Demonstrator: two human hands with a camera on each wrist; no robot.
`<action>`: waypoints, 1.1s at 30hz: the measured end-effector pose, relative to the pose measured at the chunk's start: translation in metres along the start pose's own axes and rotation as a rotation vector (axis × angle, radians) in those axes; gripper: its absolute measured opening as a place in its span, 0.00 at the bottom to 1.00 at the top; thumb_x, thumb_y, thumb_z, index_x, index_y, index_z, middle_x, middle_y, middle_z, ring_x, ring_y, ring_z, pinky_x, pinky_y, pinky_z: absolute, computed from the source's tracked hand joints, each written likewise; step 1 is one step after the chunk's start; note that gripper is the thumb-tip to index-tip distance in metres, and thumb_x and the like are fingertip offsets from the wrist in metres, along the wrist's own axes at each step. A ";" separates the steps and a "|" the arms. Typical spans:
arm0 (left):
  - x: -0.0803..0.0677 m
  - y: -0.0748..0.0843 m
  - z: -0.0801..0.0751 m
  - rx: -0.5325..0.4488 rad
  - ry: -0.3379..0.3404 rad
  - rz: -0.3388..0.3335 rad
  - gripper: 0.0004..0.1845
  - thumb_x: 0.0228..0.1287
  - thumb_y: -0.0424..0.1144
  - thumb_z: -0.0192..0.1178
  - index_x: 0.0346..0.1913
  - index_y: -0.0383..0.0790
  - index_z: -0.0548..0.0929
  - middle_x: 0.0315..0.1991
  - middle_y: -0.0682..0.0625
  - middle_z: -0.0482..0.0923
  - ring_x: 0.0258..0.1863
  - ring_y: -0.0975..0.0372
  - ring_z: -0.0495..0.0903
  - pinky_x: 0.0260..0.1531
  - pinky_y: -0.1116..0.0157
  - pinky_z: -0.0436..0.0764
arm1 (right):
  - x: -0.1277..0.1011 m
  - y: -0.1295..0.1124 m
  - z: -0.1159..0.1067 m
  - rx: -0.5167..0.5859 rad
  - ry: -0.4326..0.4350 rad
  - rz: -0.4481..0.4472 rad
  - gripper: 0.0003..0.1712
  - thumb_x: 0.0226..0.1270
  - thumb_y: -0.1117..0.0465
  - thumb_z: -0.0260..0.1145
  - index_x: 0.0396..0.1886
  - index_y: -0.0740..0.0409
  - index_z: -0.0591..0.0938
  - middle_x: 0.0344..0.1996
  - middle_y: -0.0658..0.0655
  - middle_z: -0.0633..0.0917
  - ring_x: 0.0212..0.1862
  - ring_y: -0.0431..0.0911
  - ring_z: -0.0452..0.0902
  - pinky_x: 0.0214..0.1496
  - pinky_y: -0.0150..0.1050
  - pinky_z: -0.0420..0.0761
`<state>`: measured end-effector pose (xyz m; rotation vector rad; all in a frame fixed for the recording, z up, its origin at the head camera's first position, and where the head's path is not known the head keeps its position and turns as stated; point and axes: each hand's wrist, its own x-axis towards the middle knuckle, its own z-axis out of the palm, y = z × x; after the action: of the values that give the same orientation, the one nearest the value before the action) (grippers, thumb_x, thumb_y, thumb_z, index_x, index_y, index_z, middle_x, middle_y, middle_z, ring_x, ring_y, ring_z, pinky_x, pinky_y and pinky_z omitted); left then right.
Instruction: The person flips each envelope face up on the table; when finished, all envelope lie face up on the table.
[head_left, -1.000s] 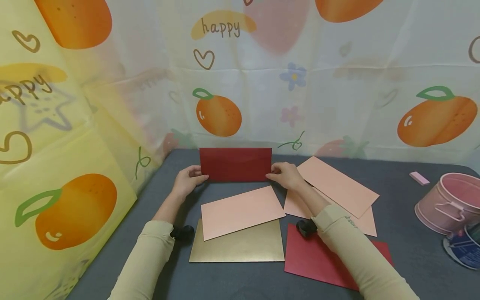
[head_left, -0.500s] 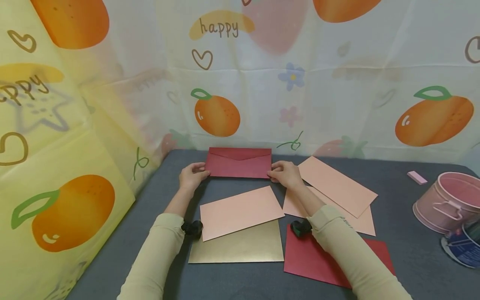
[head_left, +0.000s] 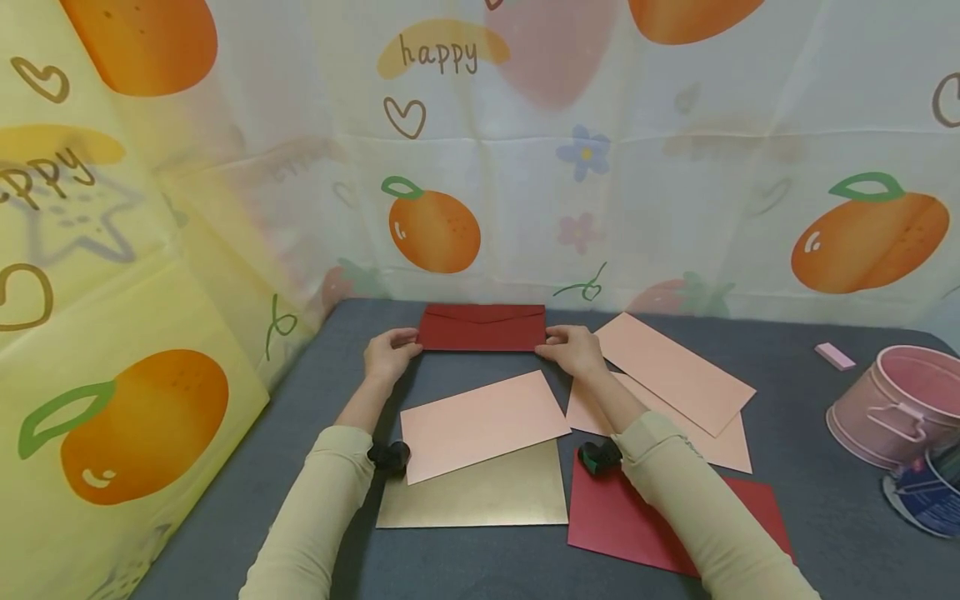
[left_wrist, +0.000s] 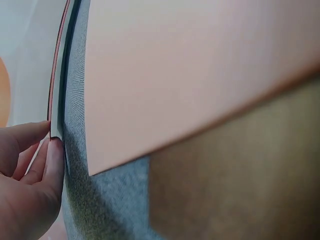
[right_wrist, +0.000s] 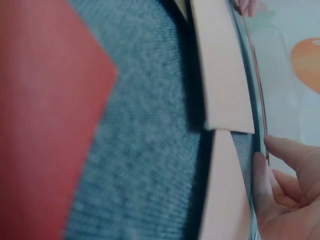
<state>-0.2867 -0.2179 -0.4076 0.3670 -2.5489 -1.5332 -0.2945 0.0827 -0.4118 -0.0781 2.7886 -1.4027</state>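
Note:
A dark red envelope (head_left: 482, 332) lies low at the far end of the table, its flap side up and pointed flap folded down. The left hand (head_left: 387, 357) pinches its left end between thumb and fingers, and the right hand (head_left: 576, 352) does likewise at the other end. Seen from the left wrist, the envelope (left_wrist: 53, 75) is a thin edge-on strip at the left hand (left_wrist: 32, 175). The right wrist view also has it edge-on, with the right hand (right_wrist: 290, 182) at its near end.
Closer in, a peach envelope (head_left: 480, 421) overlaps a gold one (head_left: 480, 504). Two more peach envelopes (head_left: 678, 375) cross beside the right forearm, which passes over another red envelope (head_left: 603, 521). At right are a pink bucket (head_left: 870, 417), a blue container (head_left: 922, 500) and a small pink block (head_left: 835, 357).
The red envelope has tilted back from nearly upright to lie much flatter, so its flap now shows. Both hands kept their hold; the left moved slightly right.

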 end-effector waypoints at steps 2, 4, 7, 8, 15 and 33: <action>0.001 -0.001 0.001 0.019 -0.005 0.006 0.17 0.64 0.31 0.64 0.56 0.36 0.82 0.53 0.41 0.81 0.54 0.52 0.79 0.53 0.57 0.76 | 0.000 0.000 0.000 -0.002 -0.013 0.000 0.30 0.63 0.56 0.70 0.63 0.64 0.77 0.48 0.62 0.85 0.57 0.56 0.74 0.57 0.47 0.74; 0.001 -0.002 0.002 0.045 -0.012 0.014 0.17 0.65 0.31 0.64 0.56 0.37 0.82 0.54 0.41 0.80 0.55 0.52 0.78 0.54 0.56 0.76 | 0.000 0.000 0.000 -0.006 -0.022 -0.001 0.30 0.63 0.57 0.70 0.63 0.64 0.77 0.48 0.61 0.85 0.58 0.56 0.74 0.57 0.47 0.74; 0.000 -0.002 0.003 0.078 -0.028 0.022 0.17 0.65 0.32 0.64 0.56 0.38 0.83 0.54 0.41 0.80 0.56 0.52 0.76 0.54 0.55 0.75 | 0.001 0.000 0.000 -0.020 -0.022 -0.007 0.30 0.63 0.57 0.69 0.62 0.65 0.77 0.46 0.61 0.85 0.55 0.56 0.75 0.55 0.47 0.75; -0.001 -0.001 0.003 0.091 -0.035 0.028 0.17 0.65 0.32 0.64 0.56 0.38 0.83 0.54 0.41 0.80 0.56 0.51 0.75 0.54 0.54 0.75 | 0.000 0.000 0.000 -0.023 -0.020 -0.007 0.29 0.63 0.57 0.69 0.62 0.65 0.77 0.45 0.61 0.85 0.54 0.55 0.75 0.54 0.46 0.75; -0.005 0.000 0.001 0.192 -0.082 0.066 0.17 0.66 0.33 0.62 0.57 0.37 0.82 0.54 0.39 0.79 0.56 0.48 0.74 0.53 0.52 0.75 | -0.001 -0.001 -0.002 -0.038 -0.034 -0.010 0.28 0.64 0.58 0.69 0.61 0.66 0.78 0.39 0.59 0.85 0.46 0.52 0.75 0.45 0.41 0.74; -0.006 0.002 0.000 0.281 -0.194 0.116 0.20 0.69 0.38 0.60 0.62 0.37 0.78 0.62 0.39 0.73 0.63 0.47 0.69 0.59 0.49 0.71 | -0.002 -0.005 -0.005 -0.061 -0.055 -0.001 0.28 0.65 0.60 0.67 0.63 0.66 0.76 0.38 0.59 0.84 0.42 0.51 0.75 0.42 0.41 0.73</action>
<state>-0.2812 -0.2155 -0.4057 0.1000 -2.8869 -1.2277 -0.2925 0.0833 -0.4048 -0.1177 2.7866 -1.2957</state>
